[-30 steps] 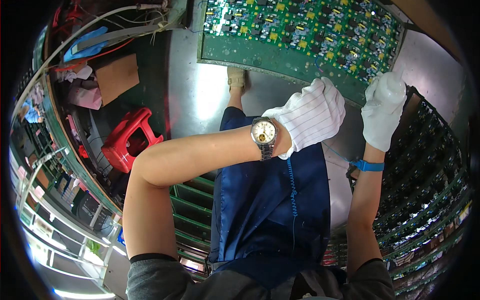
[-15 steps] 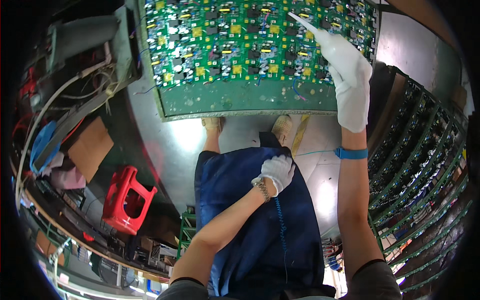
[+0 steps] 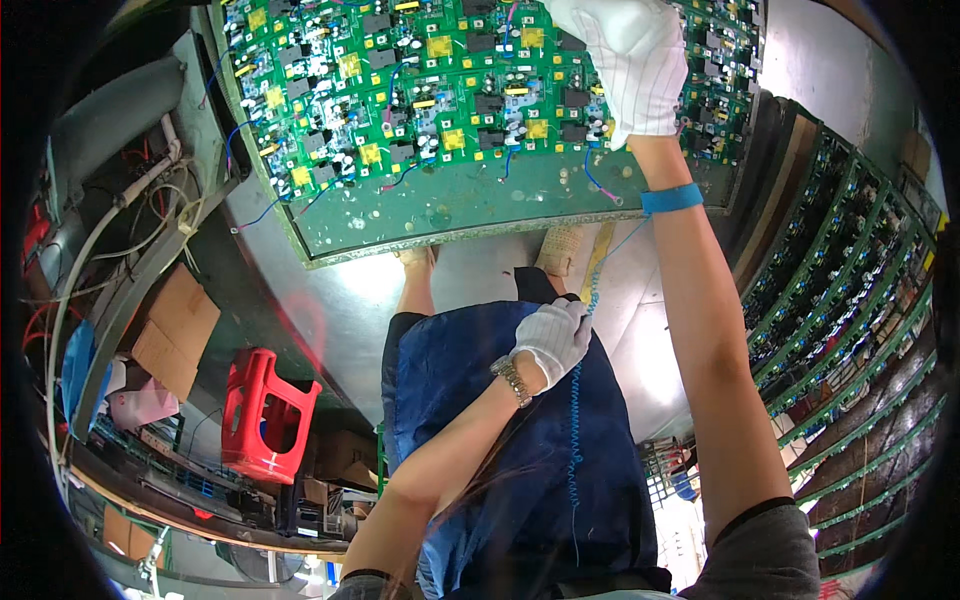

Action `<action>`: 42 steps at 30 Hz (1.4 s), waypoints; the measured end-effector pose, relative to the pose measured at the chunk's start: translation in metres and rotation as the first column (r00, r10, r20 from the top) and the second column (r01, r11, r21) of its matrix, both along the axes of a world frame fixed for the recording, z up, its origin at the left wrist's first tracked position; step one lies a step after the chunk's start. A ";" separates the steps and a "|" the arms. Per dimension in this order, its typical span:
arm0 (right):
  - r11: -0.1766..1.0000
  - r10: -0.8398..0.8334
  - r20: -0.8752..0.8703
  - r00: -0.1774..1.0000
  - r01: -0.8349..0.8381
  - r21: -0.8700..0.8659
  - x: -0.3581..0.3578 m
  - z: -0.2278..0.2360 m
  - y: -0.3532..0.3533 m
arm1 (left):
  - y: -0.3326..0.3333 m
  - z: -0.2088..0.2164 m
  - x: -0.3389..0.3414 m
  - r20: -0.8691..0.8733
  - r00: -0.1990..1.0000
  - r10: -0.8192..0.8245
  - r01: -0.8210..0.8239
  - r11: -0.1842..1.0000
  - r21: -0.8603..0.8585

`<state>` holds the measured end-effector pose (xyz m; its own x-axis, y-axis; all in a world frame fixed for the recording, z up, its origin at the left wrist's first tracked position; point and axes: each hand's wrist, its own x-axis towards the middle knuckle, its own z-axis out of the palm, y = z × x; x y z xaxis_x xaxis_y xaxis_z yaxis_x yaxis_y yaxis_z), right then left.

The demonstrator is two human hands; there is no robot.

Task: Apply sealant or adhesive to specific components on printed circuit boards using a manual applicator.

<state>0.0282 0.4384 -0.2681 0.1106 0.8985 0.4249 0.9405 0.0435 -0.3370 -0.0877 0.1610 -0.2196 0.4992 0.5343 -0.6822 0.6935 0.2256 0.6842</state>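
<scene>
Fingers (image 3: 610,40) of right hand (image 3: 625,65) spread flat on green circuit board panel (image 3: 420,110), up front on desk (image 3: 330,300). Left hand (image 3: 555,335) loosely curled, holding nothing, against blue apron (image 3: 500,450). Risk: coiled wrist-strap cord (image 3: 578,400) snagging components, glove bending leads.
</scene>
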 end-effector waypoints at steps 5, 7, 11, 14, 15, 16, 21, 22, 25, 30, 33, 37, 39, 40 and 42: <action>0.951 0.212 -0.196 0.957 -0.248 -0.185 -0.017 0.040 0.003 | 0.003 -0.002 0.000 -0.026 0.999 -0.028 0.029 1.000 0.011; 0.950 0.173 -0.192 0.966 -0.215 -0.227 -0.014 0.040 0.003 | 0.005 -0.002 0.001 -0.016 1.000 -0.019 0.020 1.000 0.006; 0.978 0.154 -0.129 0.980 -0.170 -0.123 -0.010 0.029 0.008 | 0.004 -0.005 0.002 0.016 1.000 0.020 -0.020 1.000 -0.003; 0.974 0.105 -0.230 0.968 -0.147 -0.175 -0.008 0.032 0.009 | 0.009 -0.003 0.004 0.020 1.000 0.024 -0.024 1.000 -0.016; 0.960 0.097 -0.227 0.969 -0.151 -0.237 -0.009 0.034 0.009 | 0.008 -0.003 0.003 0.017 1.000 0.026 -0.025 1.000 -0.018; 0.959 0.098 -0.229 0.968 -0.153 -0.238 -0.010 0.034 0.007 | 0.007 -0.004 0.003 0.023 0.999 0.033 -0.032 0.999 -0.017; 0.947 0.297 -0.025 0.955 -0.298 -0.117 -0.018 0.037 0.004 | 0.006 -0.005 0.002 0.026 0.999 0.036 -0.036 0.999 -0.005; 0.947 0.297 -0.024 0.955 -0.298 -0.117 -0.019 0.036 0.006 | 0.008 -0.004 0.003 0.024 0.999 0.033 -0.033 0.999 -0.014; 0.958 0.229 -0.087 0.970 -0.240 -0.155 -0.026 0.030 0.009 | 0.011 -0.003 0.002 0.021 0.999 0.034 -0.034 0.999 -0.019; 0.917 0.356 -0.429 0.830 -0.398 -0.010 -0.026 0.024 0.015 | 0.008 -0.005 0.001 0.027 0.998 0.054 -0.054 0.998 -0.012; 0.907 0.415 -0.367 0.833 -0.410 0.097 -0.021 0.024 0.005 | 0.010 -0.002 0.001 0.021 0.999 0.036 -0.036 0.999 -0.022; 0.976 0.168 -0.151 0.974 -0.186 -0.110 -0.018 0.018 -0.010 | 0.009 -0.004 0.002 0.025 0.999 0.027 -0.026 0.999 -0.039; 0.979 0.128 -0.194 0.973 -0.156 -0.133 -0.013 0.020 -0.010 | 0.008 -0.004 0.003 0.025 1.000 0.015 -0.014 0.999 -0.037; 0.955 0.242 -0.116 0.963 -0.258 -0.146 -0.010 0.022 -0.008 | 0.008 -0.004 0.003 0.028 1.000 0.012 -0.011 0.999 -0.042; 0.920 0.353 -0.039 0.935 -0.354 -0.169 -0.008 0.023 -0.008 | 0.007 -0.003 0.003 0.031 0.999 0.009 -0.007 0.999 -0.048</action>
